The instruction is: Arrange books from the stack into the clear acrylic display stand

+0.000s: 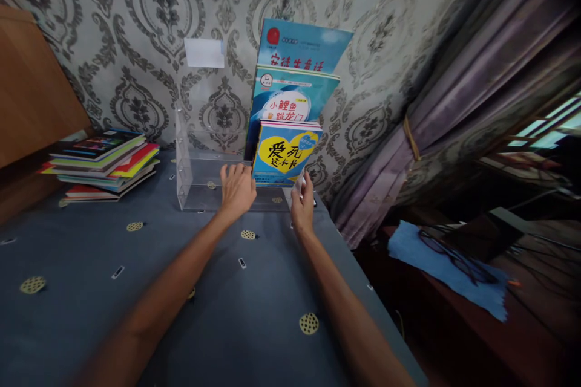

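Three upright stacks or books stand stepped in a clear plastic rack (213, 199) against the wall. In front is a blue book with a yellow heart (284, 154). Behind it stands a teal book (290, 87), and a taller blue book (304, 45) rises at the back. My left hand (239, 190) is at the front book's lower left edge, fingers bent and slightly apart, holding nothing visible. My right hand (303, 202) is by that book's lower right corner, thumb and fingers closed around a thin whitish edge that I cannot identify.
An uneven pile of books (106, 160) lies on the left of the patterned blue-grey tablecloth (218, 314). A white label (204, 52) tops the rack's clear back. Right of the table are a tied purple curtain (390, 163) and glasses (458, 257) on a blue cloth (417, 254).
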A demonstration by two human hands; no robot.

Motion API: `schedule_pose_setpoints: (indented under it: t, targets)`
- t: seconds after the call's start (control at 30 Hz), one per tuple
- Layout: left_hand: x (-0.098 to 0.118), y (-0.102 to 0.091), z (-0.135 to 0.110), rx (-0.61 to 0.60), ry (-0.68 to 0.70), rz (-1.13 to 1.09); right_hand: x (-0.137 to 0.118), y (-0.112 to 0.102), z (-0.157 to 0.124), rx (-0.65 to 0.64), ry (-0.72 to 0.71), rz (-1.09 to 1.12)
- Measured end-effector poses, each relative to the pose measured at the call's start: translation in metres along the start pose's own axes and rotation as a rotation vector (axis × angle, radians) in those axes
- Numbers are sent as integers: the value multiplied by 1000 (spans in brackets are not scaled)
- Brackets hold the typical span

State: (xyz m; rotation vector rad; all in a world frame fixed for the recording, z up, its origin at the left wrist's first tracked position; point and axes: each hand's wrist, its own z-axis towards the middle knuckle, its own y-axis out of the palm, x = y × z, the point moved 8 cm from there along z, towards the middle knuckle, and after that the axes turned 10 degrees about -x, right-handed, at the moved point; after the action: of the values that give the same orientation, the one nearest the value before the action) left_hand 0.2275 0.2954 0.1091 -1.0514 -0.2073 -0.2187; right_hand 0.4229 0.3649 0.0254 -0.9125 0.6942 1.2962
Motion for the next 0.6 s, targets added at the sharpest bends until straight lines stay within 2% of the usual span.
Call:
schedule_pose_setpoints:
  t: [0.17, 0.37, 0.6]
  targets:
    - [0, -1, 0, -11, -1, 7, -4, 0, 7, -8, 38, 59]
    - [2, 0, 1, -119, -31, 55, -9, -1, 10, -6, 42, 67]
    - [2, -1, 1, -119, -38, 66, -14, 0, 10, 13, 31, 21]
